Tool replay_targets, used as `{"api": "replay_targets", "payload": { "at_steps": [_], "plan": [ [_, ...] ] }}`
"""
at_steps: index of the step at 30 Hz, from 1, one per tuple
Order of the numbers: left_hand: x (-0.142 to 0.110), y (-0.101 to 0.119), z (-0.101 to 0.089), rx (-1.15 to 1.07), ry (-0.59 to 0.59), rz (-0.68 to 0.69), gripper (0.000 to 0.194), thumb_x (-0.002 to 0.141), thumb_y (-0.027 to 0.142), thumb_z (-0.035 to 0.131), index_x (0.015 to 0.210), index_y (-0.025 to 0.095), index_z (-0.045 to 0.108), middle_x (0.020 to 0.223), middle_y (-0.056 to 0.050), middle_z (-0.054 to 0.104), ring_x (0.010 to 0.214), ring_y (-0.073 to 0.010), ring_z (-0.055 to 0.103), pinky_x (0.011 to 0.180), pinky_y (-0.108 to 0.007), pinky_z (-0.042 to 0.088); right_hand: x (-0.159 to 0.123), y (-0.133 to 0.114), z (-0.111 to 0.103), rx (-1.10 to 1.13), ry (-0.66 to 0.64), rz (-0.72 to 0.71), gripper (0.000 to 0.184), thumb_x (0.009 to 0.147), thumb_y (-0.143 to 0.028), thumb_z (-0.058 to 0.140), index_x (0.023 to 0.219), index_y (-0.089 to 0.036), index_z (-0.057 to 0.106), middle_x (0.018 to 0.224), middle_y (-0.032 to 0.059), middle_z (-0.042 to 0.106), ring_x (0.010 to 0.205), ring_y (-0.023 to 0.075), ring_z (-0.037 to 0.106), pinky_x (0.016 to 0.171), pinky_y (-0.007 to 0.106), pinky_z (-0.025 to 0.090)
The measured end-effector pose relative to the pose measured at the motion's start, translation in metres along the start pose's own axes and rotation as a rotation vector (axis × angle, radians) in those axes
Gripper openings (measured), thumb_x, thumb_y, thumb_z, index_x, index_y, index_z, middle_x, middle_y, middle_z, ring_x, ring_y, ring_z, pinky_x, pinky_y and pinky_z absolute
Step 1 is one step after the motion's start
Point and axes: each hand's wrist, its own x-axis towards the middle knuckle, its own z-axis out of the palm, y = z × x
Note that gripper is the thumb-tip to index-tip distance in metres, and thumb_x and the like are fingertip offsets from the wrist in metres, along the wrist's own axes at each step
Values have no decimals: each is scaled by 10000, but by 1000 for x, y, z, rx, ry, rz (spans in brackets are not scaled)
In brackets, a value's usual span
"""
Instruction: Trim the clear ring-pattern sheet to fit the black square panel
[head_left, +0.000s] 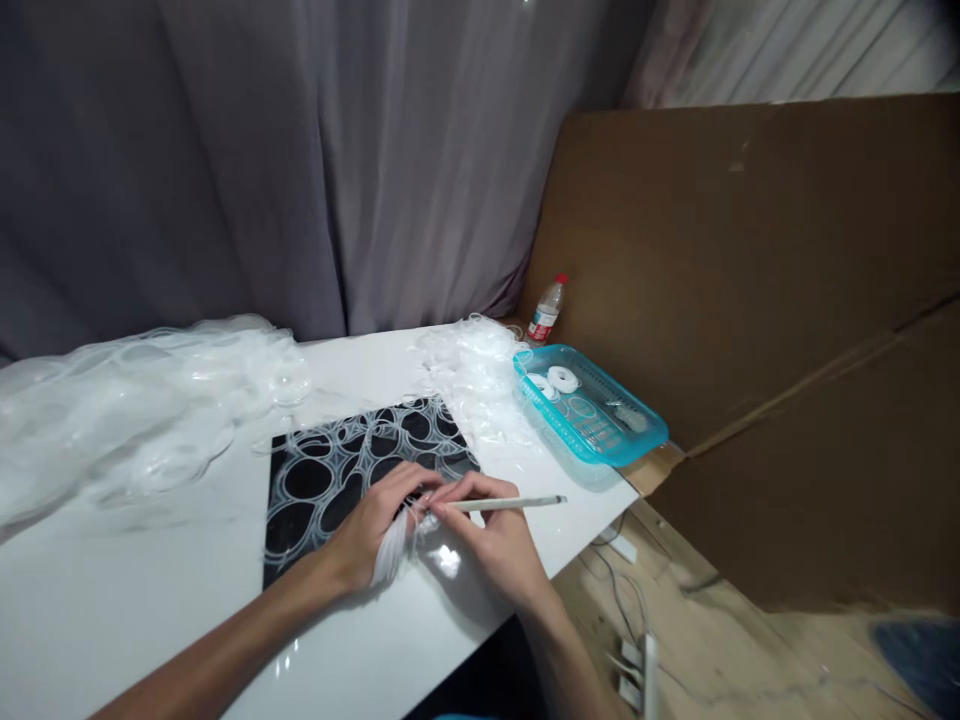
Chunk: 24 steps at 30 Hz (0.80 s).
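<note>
My left hand (379,515) is closed, with a bundle of fine white thread (390,552) gripped in it and hanging below the palm. My right hand (491,525) pinches a slim pale stick (510,503) that has a dark end pointing right; its other end is hidden among the fingers. The fingertips of both hands meet where strands cross between them. Partly under the left hand and forearm lies a black sheet (307,478) printed or covered with white looping rings and ovals. What exactly sits between the fingertips is too small to make out.
Sheer white ringed material is heaped on the white table (180,600) at left, and another white pile (472,370) lies behind. A blue basket (645,450) holds white rolls and small items. Beyond it stand a bottle (546,312) and cardboard (750,300). Cables run across the floor.
</note>
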Motion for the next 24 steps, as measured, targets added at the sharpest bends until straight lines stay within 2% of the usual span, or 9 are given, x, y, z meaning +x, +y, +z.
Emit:
{"api": "replay_targets", "payload": {
  "at_steps": [2,3,6,10,12,15,18,20,24],
  "plan": [
    [-3,-2,1,5,11,-11,369,1167,439,459,1001,232,715,983,-67,707,942,-238,658,867,-385,518,-8,6,3,65,-44,14,176,941,-354,867,849,-216,808,948,80,846,929,263,785,883,384,576],
    [-5,-3,3,-2,46,-32,390,1170,441,456,961,228,706,933,-56,693,892,-223,646,829,-369,506,-12,9,3,105,-69,17,182,940,-358,870,847,-218,800,969,84,850,950,268,789,899,392,578],
    [-9,-7,4,-42,210,-99,360,1171,456,473,1025,236,717,850,-25,670,773,-192,625,732,-331,484,-22,20,2,173,-104,36,201,944,-375,870,848,-221,782,1038,93,854,983,268,784,902,390,575],
    [-1,-12,-8,136,333,-109,391,1144,518,508,1056,237,765,922,-49,724,815,-209,662,755,-337,506,-33,39,-1,44,17,83,214,968,-393,836,856,-219,784,1010,91,835,957,258,757,877,376,552],
    [9,-15,-21,251,305,-163,421,1131,563,503,1122,238,771,904,-49,739,793,-219,671,755,-345,503,-36,47,-3,4,47,87,215,982,-404,817,875,-220,791,1006,87,825,960,258,744,885,378,545],
    [20,-24,-47,333,271,-259,420,1060,601,626,1278,259,734,676,11,624,602,-218,576,651,-337,406,-38,51,-5,14,37,72,222,999,-424,793,909,-222,804,993,80,814,928,248,725,855,370,538],
    [20,-35,-69,540,259,-435,517,1020,621,641,1352,226,676,652,-23,605,626,-283,597,670,-363,369,-40,48,-5,36,17,62,212,1003,-412,786,904,-224,794,987,67,809,907,236,720,838,355,536],
    [18,-39,-80,634,199,-531,446,1013,622,615,1204,229,709,741,-85,667,701,-319,639,697,-375,369,-41,45,-6,34,-14,58,193,1006,-384,779,899,-224,786,990,58,809,916,231,726,847,345,537],
    [22,-35,-95,576,66,-519,370,985,554,635,792,242,686,763,-82,716,712,-279,654,706,-356,393,-43,41,-7,0,-48,47,168,1008,-345,762,899,-224,799,965,44,804,940,230,732,860,330,534]
  ]
}}
